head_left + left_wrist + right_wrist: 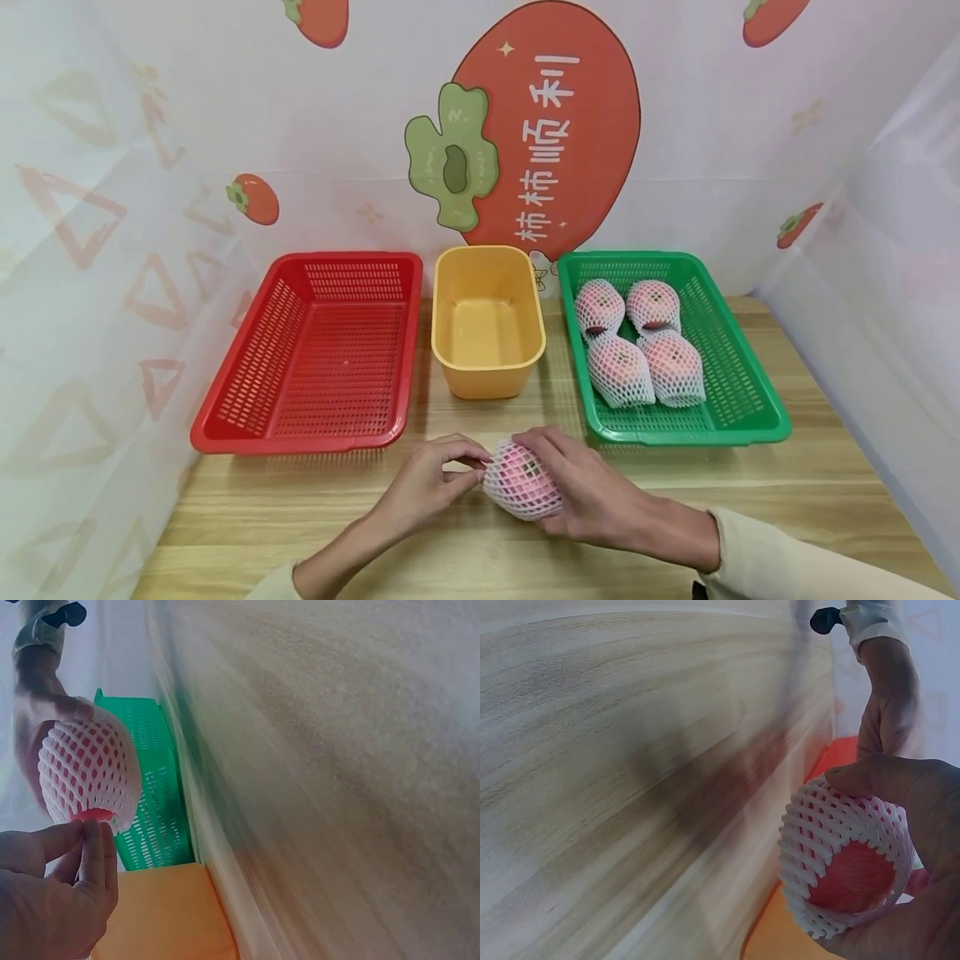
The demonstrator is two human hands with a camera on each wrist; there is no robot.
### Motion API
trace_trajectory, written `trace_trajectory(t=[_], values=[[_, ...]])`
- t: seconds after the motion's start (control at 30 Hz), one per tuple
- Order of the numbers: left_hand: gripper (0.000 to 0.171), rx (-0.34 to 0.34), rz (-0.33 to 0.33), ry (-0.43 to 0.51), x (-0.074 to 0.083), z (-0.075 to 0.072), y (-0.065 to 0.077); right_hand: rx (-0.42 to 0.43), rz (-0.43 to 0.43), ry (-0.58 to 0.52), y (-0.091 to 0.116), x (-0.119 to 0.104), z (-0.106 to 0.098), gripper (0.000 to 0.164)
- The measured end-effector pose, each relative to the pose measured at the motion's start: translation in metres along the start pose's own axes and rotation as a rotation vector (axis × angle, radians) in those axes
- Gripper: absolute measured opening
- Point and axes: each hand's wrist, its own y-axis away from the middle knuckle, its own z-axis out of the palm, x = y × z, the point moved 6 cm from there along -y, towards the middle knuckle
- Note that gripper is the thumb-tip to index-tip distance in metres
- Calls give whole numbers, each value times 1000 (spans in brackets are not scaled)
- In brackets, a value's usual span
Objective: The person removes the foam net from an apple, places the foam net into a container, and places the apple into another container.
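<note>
A red apple [859, 877] in a white foam net [517, 492] is held up over the front middle of the table [450, 567]. My right hand [592, 492] grips it from the right side, thumb and fingers spread around the net. From the left, my left hand [435, 479] pinches the edge of the net's opening between thumb and fingertips. Bare red skin shows through that opening in the left wrist view, and through the other end in the right wrist view.
Behind the right hand stands a green basket [682, 437] with several netted apples [675, 358] in its left part. A yellow bin [487, 381] stands in the middle, and a red basket [300, 443] at the left. A printed cloth [360, 125] hangs behind them.
</note>
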Motion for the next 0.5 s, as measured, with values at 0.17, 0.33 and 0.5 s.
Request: trace_trajectory(t=[0.17,0.33,0.5], values=[[33,-22,-15,25,-3,4,-1,-4,-11,-3,-2,-2,4,100],[47,-84,-81,168,-6,9,2,-24,0,-6,-3,-3,7,101],[60,-136,-90,206,-7,13,4,-21,-20,-44,-5,-6,11,101]])
